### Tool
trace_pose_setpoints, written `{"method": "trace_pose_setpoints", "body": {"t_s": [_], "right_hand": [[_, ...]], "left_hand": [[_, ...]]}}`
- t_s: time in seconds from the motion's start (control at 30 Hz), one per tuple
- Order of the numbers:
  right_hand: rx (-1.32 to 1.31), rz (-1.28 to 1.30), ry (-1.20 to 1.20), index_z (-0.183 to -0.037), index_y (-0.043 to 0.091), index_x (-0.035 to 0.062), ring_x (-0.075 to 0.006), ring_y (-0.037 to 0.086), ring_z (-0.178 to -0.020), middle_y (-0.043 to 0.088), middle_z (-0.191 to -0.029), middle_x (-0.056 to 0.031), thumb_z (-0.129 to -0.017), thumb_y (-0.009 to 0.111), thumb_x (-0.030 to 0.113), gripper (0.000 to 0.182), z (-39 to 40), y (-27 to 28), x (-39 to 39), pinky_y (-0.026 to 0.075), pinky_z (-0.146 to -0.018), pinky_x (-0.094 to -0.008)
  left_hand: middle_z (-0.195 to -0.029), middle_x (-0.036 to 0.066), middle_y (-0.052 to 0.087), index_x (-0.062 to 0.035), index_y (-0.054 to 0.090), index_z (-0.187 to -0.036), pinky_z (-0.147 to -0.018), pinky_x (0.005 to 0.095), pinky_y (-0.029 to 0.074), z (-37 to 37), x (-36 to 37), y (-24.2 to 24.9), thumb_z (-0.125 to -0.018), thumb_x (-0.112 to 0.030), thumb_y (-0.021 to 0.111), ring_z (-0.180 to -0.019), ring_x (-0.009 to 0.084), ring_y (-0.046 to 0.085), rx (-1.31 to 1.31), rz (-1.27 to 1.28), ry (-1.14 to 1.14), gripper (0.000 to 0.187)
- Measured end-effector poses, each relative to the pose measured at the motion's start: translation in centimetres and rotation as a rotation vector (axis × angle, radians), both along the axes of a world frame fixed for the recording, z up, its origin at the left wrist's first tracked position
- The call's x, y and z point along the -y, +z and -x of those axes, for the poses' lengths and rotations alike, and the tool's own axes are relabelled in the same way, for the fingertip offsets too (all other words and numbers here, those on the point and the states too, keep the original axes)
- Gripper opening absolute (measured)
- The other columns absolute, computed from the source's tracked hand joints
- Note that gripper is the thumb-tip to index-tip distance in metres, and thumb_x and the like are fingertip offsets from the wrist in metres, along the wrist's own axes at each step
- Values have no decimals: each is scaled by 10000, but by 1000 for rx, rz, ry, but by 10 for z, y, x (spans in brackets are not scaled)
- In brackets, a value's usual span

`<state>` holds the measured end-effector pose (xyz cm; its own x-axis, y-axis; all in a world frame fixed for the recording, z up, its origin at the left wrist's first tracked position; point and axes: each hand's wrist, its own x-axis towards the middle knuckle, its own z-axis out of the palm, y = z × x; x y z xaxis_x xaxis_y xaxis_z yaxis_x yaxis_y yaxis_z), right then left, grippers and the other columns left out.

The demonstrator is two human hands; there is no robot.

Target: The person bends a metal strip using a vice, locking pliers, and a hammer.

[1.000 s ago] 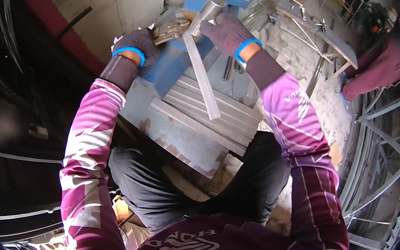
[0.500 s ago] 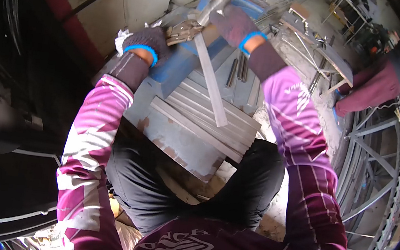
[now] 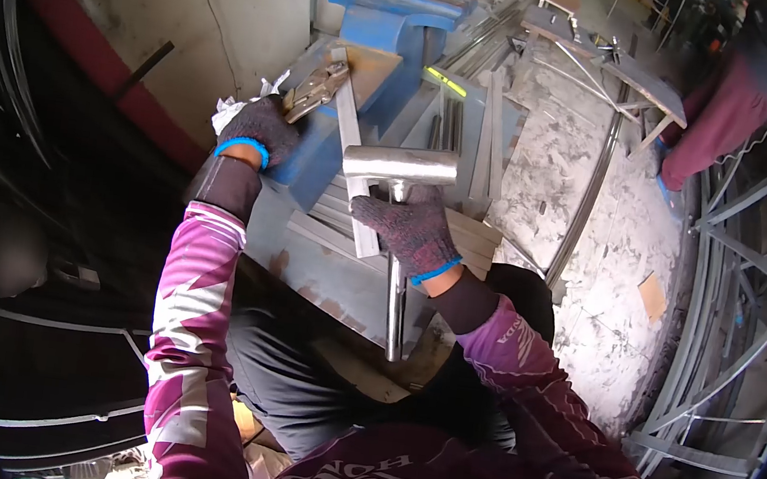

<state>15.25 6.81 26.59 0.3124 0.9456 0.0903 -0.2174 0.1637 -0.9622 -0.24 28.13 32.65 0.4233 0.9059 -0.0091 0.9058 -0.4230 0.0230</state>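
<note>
My left hand point(image 3: 264, 132), in a dark knitted glove, is closed around the handles of locking pliers point(image 3: 318, 91). Their jaws clamp the upper end of a flat metal strip point(image 3: 348, 120), which slants down over the blue bench vise point(image 3: 309, 156). In my gloved right hand point(image 3: 415, 232) is an all-steel hammer point(image 3: 400, 164), gripped just below its cylindrical head. Its handle points down toward my lap. The hammer and right hand partly cover the strip's lower part.
Several flat metal bars point(image 3: 322, 235) lie on the metal worktable point(image 3: 279, 270). A yellow-green tool or marker point(image 3: 445, 81) rests beyond them. At right stand a low bench point(image 3: 646, 88), a metal lattice frame point(image 3: 752, 242) and another person point(image 3: 726, 119).
My right hand has brought the hammer down from above the vise toward my body, turning its handle downward. The strip now stands steeper, with the pliers still holding it.
</note>
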Motion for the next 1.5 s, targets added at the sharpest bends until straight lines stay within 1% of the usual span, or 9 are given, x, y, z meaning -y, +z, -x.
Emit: {"method": "trace_pose_setpoints", "body": {"t_s": [0.13, 0.4, 0.53, 0.67, 0.77, 1.0, 1.2, 1.27, 1.5], "right_hand": [[198, -57, -108, -1114, 649, 5, -124, 627, -876, 668, -986, -50, -789, 774, 63, 352, 15, -12, -5, 533, -757, -314], [173, -14, 39, -1130, 636, 31, -119, 611, -905, 647, -984, -30, -781, 725, 76, 363, -8, 1, 37, 516, -782, -321], [272, -13, -9, -1072, 631, -19, -233, 642, -841, 648, -914, -124, -797, 701, 153, 332, -11, 1, 48, 522, -750, -382], [238, 4, 59, -1140, 605, -19, -261, 638, -937, 640, -1024, -154, -805, 682, 163, 389, -13, -1, 50, 516, -814, -389], [240, -26, 86, -1180, 620, 30, -143, 613, -910, 634, -1018, -50, -813, 683, 82, 376, -14, -8, 50, 521, -805, -332], [158, 23, 176, -1237, 591, 24, -142, 613, -961, 633, -1067, -54, -822, 674, 112, 433, -18, 0, 53, 521, -839, -331], [202, 10, 135, -1245, 581, 20, -181, 613, -1005, 630, -1110, -89, -807, 688, 138, 466, -20, 3, 55, 518, -870, -346], [208, 39, 176, -1278, 528, -28, -275, 607, -1099, 613, -1157, -167, -802, 669, 154, 528, -20, 7, 55, 482, -968, -404], [195, 43, 193, -1323, 477, -28, -286, 572, -1154, 570, -1218, -188, -810, 674, 155, 579, -19, 1, 54, 457, -1005, -417]], "left_hand": [[-1131, 259, 682, -49, 679, -1152, -937, 473, 513, 0, -1, -1, -855, -287, 593, -1103, 420, 641, -2, -38, 18, 390], [-1139, 286, 672, -9, 643, -1208, -966, 469, 489, 14, -6, 4, -806, -306, 586, -1107, 447, 630, 198, 84, 29, 503], [-1150, 287, 669, -5, 639, -1218, -967, 463, 489, 15, -16, -4, -815, -313, 584, -1115, 447, 626, 169, 82, 9, 510], [-1161, 287, 666, -10, 654, -1211, -973, 461, 488, 7, -12, -5, -816, -324, 581, -1122, 445, 625, 138, 66, 19, 510], [-1150, 300, 657, 12, 664, -1164, -964, 473, 492, 5, -5, 2, -818, -304, 579, -1119, 455, 614, 102, 45, 34, 476], [-1073, 325, 649, 47, 666, -1099, -919, 495, 511, 6, -27, -10, -836, -319, 564, -1065, 468, 620, 66, 42, -56, 462], [-1152, 303, 649, 13, 693, -1127, -952, 472, 499, 0, -21, -1, -782, -325, 587, -1116, 463, 613, 98, 107, -9, 494], [-1150, 303, 651, 11, 691, -1131, -952, 476, 499, 1, -26, -6, -782, -325, 587, -1116, 466, 611, 86, 133, 8, 496], [-1143, 300, 655, 5, 679, -1148, -953, 477, 499, -1, -21, -4, -798, -345, 587, -1109, 466, 612, 95, 73, -19, 503]]}}
